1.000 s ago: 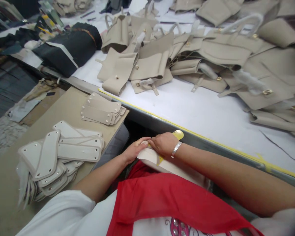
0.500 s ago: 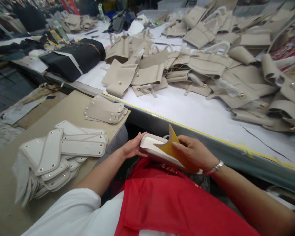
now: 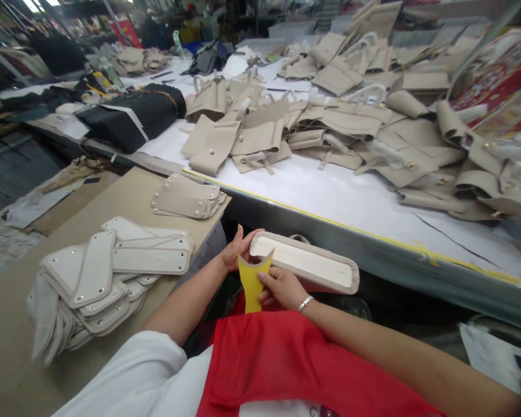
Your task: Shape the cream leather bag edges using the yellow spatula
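Note:
My left hand (image 3: 237, 248) grips the left end of a long, round-ended panel piece (image 3: 306, 262) with a white face and a padded beige rim. The thumb points up, and some fingers are hidden behind the piece. In my right hand (image 3: 282, 286) is a yellow card (image 3: 252, 285) with a curved notch cut in its top edge, pinched between thumb and fingers. The card stands in front of the piece's left end; whether they touch I cannot tell. Below the card is a red apron (image 3: 278, 359).
On the board at left lie a pile of white riveted panels (image 3: 150, 255) and a smaller stack of beige panels (image 3: 186, 197). Beyond the table's yellow-taped edge (image 3: 330, 219) are many beige bag pieces (image 3: 260, 130) and a black bundle (image 3: 130, 116).
My right hand has moved left with the yellow card, from over the panel's middle to its left end. More of the panel's white face now shows.

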Demonstrator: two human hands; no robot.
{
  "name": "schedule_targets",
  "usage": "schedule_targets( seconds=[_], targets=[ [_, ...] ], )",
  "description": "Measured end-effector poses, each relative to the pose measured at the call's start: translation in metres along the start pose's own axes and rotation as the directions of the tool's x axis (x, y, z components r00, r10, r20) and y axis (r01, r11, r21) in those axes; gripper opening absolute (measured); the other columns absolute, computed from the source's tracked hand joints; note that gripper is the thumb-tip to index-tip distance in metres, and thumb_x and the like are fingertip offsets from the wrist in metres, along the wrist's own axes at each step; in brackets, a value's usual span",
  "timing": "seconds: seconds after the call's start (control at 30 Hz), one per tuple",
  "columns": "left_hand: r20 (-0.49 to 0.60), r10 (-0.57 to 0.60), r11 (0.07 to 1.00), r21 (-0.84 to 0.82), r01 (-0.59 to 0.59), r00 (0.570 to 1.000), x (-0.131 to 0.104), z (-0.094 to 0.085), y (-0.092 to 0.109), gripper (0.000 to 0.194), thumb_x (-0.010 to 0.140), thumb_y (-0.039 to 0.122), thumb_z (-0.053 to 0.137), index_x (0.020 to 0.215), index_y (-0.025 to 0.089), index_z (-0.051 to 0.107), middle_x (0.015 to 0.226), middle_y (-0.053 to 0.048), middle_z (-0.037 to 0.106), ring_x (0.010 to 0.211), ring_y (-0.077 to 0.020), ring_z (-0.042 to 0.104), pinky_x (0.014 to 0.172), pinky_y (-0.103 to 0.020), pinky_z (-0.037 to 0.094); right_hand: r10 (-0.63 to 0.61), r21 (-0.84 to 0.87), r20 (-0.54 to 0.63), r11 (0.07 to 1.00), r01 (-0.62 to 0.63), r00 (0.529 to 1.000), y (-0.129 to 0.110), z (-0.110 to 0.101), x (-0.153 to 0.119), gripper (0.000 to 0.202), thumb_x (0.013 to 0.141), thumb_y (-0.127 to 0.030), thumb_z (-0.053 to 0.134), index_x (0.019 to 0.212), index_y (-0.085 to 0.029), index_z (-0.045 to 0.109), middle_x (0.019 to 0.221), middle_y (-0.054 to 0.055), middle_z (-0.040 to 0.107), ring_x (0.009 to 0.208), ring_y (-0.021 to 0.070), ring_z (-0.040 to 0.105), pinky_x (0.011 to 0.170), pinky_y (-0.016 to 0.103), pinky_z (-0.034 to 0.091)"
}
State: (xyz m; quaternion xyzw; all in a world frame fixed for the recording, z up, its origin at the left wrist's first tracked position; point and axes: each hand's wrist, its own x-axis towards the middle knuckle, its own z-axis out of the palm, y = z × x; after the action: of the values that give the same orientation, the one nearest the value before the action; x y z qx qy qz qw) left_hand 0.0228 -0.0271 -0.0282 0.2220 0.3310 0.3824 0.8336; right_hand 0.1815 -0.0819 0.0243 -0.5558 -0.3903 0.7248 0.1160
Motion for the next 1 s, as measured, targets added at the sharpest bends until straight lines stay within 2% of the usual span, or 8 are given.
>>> schedule_targets(
  seconds=[0.2, 0.3, 0.4, 0.53, 0.8, 0.93, 1.0],
  targets=[
    [0.033, 0.034, 0.995, -0.097, -0.030, 0.999, 0.000, -0.008, 0.000, 0.081, 0.075, 0.077, 0.023, 0.132, 0.022, 0.039, 0.123, -0.011, 0.052, 0.099, -0.0248, 0.056, 0.086, -0.037, 0.041, 0.027, 0.265, -0.024, 0.964, -0.020, 0.999, 0.004, 0.010, 0.020, 0.017, 0.082, -0.029, 0.059, 0.076, -0.014, 0.053, 0.058, 0.001, 0.063, 0.042, 0.0089, 0.058, 0.042, 0.017, 0.050],
    [0.025, 0.064, 0.993, -0.100, -0.061, 0.998, 0.004, -0.009, -0.001, 0.076, 0.078, 0.073, 0.027, 0.130, 0.019, 0.041, 0.122, -0.012, 0.053, 0.103, -0.0246, 0.054, 0.092, -0.038, 0.037, 0.066, 0.358, -0.020, 0.932, -0.055, 0.998, 0.002, 0.010, 0.028, 0.013, 0.086, -0.024, 0.053, 0.080, -0.012, 0.053, 0.065, 0.004, 0.066, 0.043, 0.0086, 0.059, 0.043, 0.017, 0.050],
    [-0.025, 0.084, 0.996, -0.018, -0.085, 0.996, 0.009, -0.009, -0.001, 0.068, 0.080, 0.068, 0.034, 0.127, 0.021, 0.044, 0.119, -0.009, 0.056, 0.102, -0.0230, 0.055, 0.092, -0.035, 0.038, 0.118, 0.412, 0.008, 0.904, -0.111, 0.993, -0.002, 0.010, 0.033, 0.012, 0.089, -0.020, 0.047, 0.084, -0.011, 0.052, 0.068, 0.005, 0.067, 0.044, 0.0084, 0.059, 0.044, 0.017, 0.051],
    [-0.112, 0.119, 0.989, 0.096, -0.109, 0.987, 0.016, -0.004, 0.000, 0.066, 0.077, 0.069, 0.041, 0.121, 0.020, 0.050, 0.109, -0.006, 0.060, 0.098, -0.0216, 0.056, 0.086, -0.031, 0.042, 0.130, 0.436, 0.047, 0.890, -0.137, 0.990, -0.002, 0.007, 0.036, 0.013, 0.089, -0.024, 0.048, 0.086, -0.013, 0.053, 0.066, 0.004, 0.067, 0.048, 0.0092, 0.062, 0.050, 0.018, 0.052],
    [-0.250, 0.159, 0.954, 0.289, -0.083, 0.955, 0.028, 0.009, -0.001, 0.063, 0.077, 0.069, 0.040, 0.116, 0.020, 0.054, 0.092, -0.004, 0.065, 0.082, -0.0184, 0.059, 0.070, -0.025, 0.044, 0.162, 0.467, 0.093, 0.864, -0.187, 0.982, 0.002, -0.009, 0.032, 0.013, 0.088, -0.026, 0.049, 0.083, -0.015, 0.051, 0.057, 0.002, 0.065, 0.051, 0.0116, 0.063, 0.054, 0.020, 0.054],
    [-0.325, 0.242, 0.875, 0.481, -0.061, 0.914, 0.032, 0.010, -0.002, 0.061, 0.079, 0.066, 0.040, 0.111, 0.017, 0.058, 0.095, -0.006, 0.064, 0.088, -0.0197, 0.058, 0.075, -0.026, 0.043, 0.125, 0.519, 0.081, 0.842, -0.149, 0.989, 0.005, -0.012, 0.031, 0.013, 0.089, -0.023, 0.048, 0.081, -0.014, 0.053, 0.064, 0.003, 0.066, 0.054, 0.0109, 0.064, 0.055, 0.019, 0.054],
    [-0.383, 0.267, 0.863, 0.504, -0.042, 0.885, 0.032, 0.011, 0.001, 0.056, 0.079, 0.061, 0.046, 0.106, 0.014, 0.060, 0.096, -0.008, 0.064, 0.093, -0.0227, 0.057, 0.081, -0.028, 0.041, 0.136, 0.508, 0.083, 0.846, -0.160, 0.987, 0.006, -0.011, 0.033, 0.014, 0.089, -0.023, 0.046, 0.083, -0.013, 0.054, 0.067, 0.003, 0.066, 0.054, 0.0104, 0.064, 0.054, 0.019, 0.054]
  ],
)
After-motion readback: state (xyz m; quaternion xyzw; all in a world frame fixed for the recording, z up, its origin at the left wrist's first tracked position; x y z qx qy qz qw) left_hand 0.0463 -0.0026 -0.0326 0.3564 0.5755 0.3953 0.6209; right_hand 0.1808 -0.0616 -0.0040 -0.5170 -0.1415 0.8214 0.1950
